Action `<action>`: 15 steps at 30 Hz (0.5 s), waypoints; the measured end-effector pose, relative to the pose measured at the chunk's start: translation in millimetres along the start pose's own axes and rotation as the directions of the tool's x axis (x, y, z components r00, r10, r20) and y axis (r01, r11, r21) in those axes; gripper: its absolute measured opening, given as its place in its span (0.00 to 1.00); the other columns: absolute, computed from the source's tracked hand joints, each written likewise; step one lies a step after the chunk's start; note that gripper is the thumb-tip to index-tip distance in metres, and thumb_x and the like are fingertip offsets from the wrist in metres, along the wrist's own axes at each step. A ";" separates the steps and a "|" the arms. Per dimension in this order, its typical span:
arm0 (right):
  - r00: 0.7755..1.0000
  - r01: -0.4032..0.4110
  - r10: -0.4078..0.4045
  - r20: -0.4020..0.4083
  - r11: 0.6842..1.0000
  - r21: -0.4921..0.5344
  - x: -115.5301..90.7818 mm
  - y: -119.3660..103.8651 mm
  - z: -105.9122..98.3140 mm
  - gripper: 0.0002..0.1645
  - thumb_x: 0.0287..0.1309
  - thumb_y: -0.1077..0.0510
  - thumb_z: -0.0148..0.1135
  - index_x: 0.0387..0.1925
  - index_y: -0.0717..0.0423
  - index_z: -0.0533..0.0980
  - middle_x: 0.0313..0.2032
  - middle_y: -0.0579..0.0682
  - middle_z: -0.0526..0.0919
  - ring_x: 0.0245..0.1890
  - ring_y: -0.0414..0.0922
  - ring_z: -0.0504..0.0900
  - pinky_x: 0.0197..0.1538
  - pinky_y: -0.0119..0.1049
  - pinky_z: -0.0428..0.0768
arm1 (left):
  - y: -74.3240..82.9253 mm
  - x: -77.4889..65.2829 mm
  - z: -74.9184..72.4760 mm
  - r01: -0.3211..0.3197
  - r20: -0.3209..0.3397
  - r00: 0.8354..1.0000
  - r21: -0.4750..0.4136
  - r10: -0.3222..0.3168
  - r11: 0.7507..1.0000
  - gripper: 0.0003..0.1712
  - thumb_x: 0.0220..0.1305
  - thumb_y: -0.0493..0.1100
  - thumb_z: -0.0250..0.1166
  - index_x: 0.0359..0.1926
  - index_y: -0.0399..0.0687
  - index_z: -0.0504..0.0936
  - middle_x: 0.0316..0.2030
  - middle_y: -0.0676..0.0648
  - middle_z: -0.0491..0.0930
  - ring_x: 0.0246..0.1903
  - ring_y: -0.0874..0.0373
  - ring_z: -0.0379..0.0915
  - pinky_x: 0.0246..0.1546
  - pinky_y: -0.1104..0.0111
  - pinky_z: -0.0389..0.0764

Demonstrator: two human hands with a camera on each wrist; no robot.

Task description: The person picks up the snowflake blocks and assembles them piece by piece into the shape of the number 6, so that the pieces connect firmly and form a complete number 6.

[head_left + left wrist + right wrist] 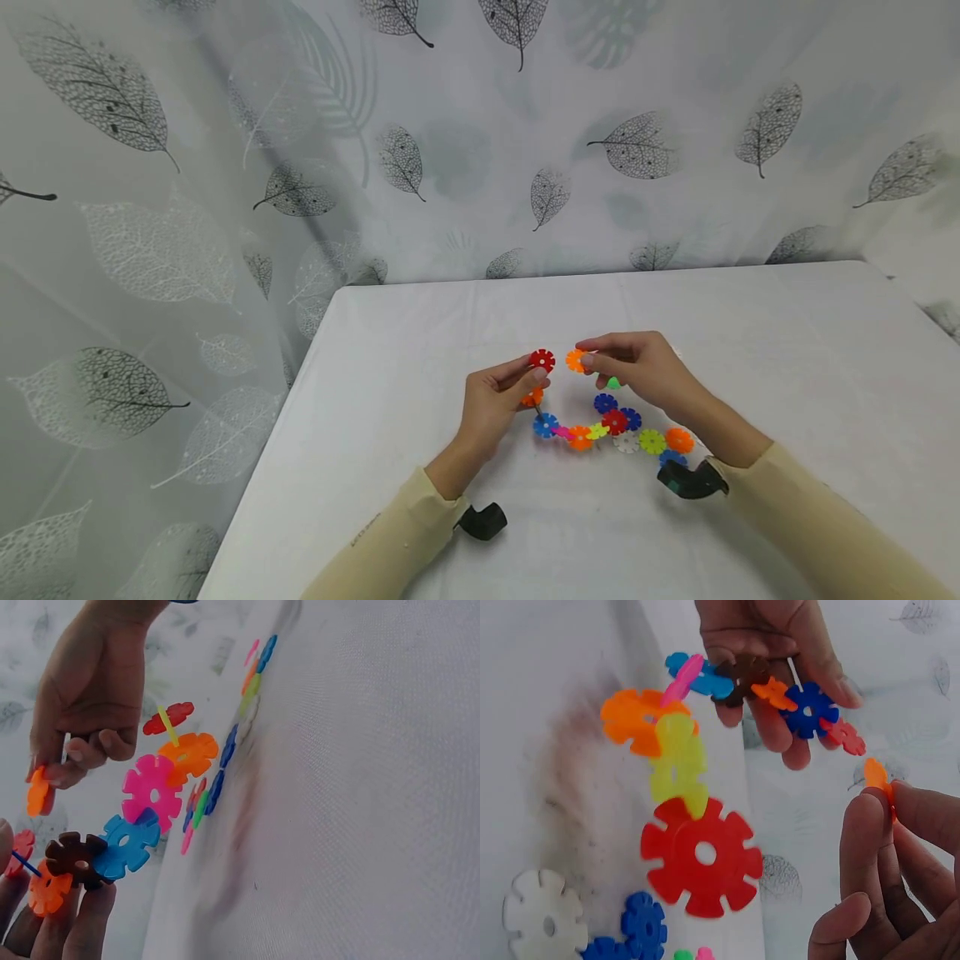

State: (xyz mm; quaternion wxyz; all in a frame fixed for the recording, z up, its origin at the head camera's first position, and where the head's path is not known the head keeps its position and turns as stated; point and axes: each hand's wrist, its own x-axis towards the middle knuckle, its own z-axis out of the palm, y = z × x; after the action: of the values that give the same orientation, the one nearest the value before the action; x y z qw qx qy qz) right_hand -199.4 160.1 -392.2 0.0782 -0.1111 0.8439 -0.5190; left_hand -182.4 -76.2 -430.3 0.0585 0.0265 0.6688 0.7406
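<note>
One chain (580,438) of coloured discs, raised over the table (337,417), its red end (542,360) held between thumb and fingers of the left hand (483,408); one orange disc (576,360), pinched in the fingers of the right hand (647,367), near that end but apart. Right wrist view: one dark blue disc (808,710) of the chain face-on, merely edge-on in the left wrist view. Head view: lime disc (652,442) and white disc (626,442) lying face-up, seen only as edges from the left wrist.
</note>
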 end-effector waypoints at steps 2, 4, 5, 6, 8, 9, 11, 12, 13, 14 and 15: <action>1.000 -0.004 0.004 -0.008 1.000 0.011 0.9 -2.3 1.9 0.24 0.67 0.45 0.66 0.58 0.54 0.82 0.41 0.54 0.88 0.35 0.49 0.85 0.46 0.47 0.82 | 0.3 -0.9 0.7 -0.003 -0.001 1.000 0.008 0.003 1.000 0.22 0.64 0.44 0.72 0.59 0.46 0.85 0.45 0.45 0.88 0.45 0.47 0.86 0.41 0.63 0.85; 1.000 -0.007 0.008 -0.017 1.000 0.024 1.7 -4.1 3.7 0.24 0.67 0.45 0.66 0.58 0.54 0.82 0.41 0.54 0.88 0.35 0.49 0.85 0.47 0.48 0.82 | 0.1 -1.7 1.1 -0.010 0.000 1.000 0.014 0.010 1.000 0.22 0.65 0.44 0.71 0.59 0.46 0.85 0.46 0.46 0.88 0.44 0.49 0.86 0.41 0.63 0.85; 1.000 -0.009 0.010 -0.022 0.999 0.031 2.1 -5.0 4.5 0.25 0.67 0.45 0.66 0.58 0.54 0.82 0.41 0.54 0.88 0.36 0.49 0.85 0.48 0.49 0.81 | 0.2 -2.1 1.3 -0.017 0.004 1.000 0.015 0.017 1.000 0.22 0.65 0.44 0.71 0.59 0.46 0.85 0.46 0.46 0.88 0.44 0.49 0.86 0.42 0.63 0.85; 1.000 -0.012 0.013 -0.026 0.999 0.039 2.4 -5.7 5.4 0.25 0.67 0.44 0.66 0.58 0.54 0.82 0.41 0.54 0.88 0.36 0.49 0.85 0.48 0.49 0.81 | 0.3 -2.4 1.4 -0.024 0.007 1.000 0.013 0.023 1.000 0.22 0.65 0.43 0.71 0.59 0.46 0.84 0.46 0.46 0.87 0.44 0.50 0.86 0.42 0.62 0.85; 0.999 -0.019 0.021 -0.034 0.998 0.057 3.0 -7.0 7.0 0.25 0.67 0.45 0.66 0.57 0.55 0.82 0.41 0.53 0.88 0.36 0.49 0.86 0.48 0.49 0.81 | 0.3 -2.7 1.6 -0.038 0.015 0.999 0.009 0.038 0.999 0.22 0.65 0.43 0.71 0.59 0.46 0.84 0.47 0.45 0.87 0.44 0.50 0.86 0.42 0.62 0.85; 0.999 -0.024 0.027 -0.036 0.998 0.064 3.3 -7.3 7.7 0.25 0.66 0.45 0.66 0.57 0.55 0.82 0.41 0.52 0.88 0.36 0.49 0.86 0.48 0.48 0.82 | 0.3 -2.9 1.8 -0.044 0.019 0.999 0.009 0.044 0.999 0.22 0.65 0.43 0.71 0.59 0.46 0.84 0.47 0.45 0.87 0.44 0.51 0.86 0.42 0.62 0.85; 0.999 -0.035 0.038 -0.037 0.996 0.077 3.7 -7.7 9.0 0.25 0.66 0.45 0.67 0.57 0.55 0.82 0.42 0.52 0.88 0.36 0.50 0.86 0.47 0.48 0.82 | 0.2 -3.0 2.0 -0.055 0.026 0.998 0.006 0.055 0.998 0.22 0.65 0.43 0.71 0.60 0.45 0.84 0.47 0.45 0.87 0.44 0.51 0.86 0.43 0.62 0.85; 0.998 -0.040 0.043 -0.037 0.996 0.082 3.9 -7.4 9.5 0.25 0.66 0.45 0.67 0.57 0.56 0.82 0.42 0.52 0.88 0.36 0.50 0.86 0.47 0.47 0.82 | 0.1 -3.2 2.2 -0.058 0.028 0.998 0.006 0.058 0.998 0.23 0.65 0.43 0.71 0.60 0.45 0.84 0.47 0.45 0.87 0.44 0.51 0.86 0.43 0.62 0.85; 0.998 -0.044 0.048 -0.035 0.995 0.088 4.1 -7.1 9.9 0.25 0.66 0.45 0.67 0.57 0.56 0.82 0.42 0.52 0.88 0.36 0.50 0.86 0.47 0.47 0.82 | 0.0 -3.2 2.4 -0.060 0.030 0.998 0.007 0.059 0.998 0.23 0.65 0.43 0.71 0.60 0.45 0.84 0.47 0.44 0.87 0.45 0.51 0.86 0.43 0.63 0.85; 0.998 -0.047 0.051 -0.032 0.994 0.094 4.1 -7.0 10.4 0.25 0.66 0.45 0.67 0.56 0.56 0.82 0.42 0.52 0.88 0.36 0.50 0.86 0.47 0.47 0.82 | 0.1 -3.4 2.5 -0.059 0.030 0.998 0.007 0.059 0.998 0.23 0.65 0.43 0.71 0.60 0.45 0.84 0.47 0.45 0.87 0.45 0.51 0.86 0.43 0.63 0.85; 0.998 -0.051 0.054 -0.030 0.994 0.096 4.0 -6.8 10.8 0.25 0.66 0.45 0.67 0.56 0.57 0.82 0.42 0.52 0.88 0.36 0.50 0.86 0.46 0.47 0.82 | -0.3 -3.4 2.8 -0.059 0.030 0.998 0.007 0.058 0.998 0.23 0.65 0.43 0.71 0.60 0.45 0.84 0.46 0.44 0.87 0.45 0.51 0.86 0.43 0.63 0.85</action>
State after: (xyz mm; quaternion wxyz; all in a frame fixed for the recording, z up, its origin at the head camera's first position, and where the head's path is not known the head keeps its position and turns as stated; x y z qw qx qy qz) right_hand -199.9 146.8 -391.0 0.0833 -0.0768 0.8219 -0.5582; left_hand -178.7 -73.9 -430.1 0.0467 0.0574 0.6698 0.7388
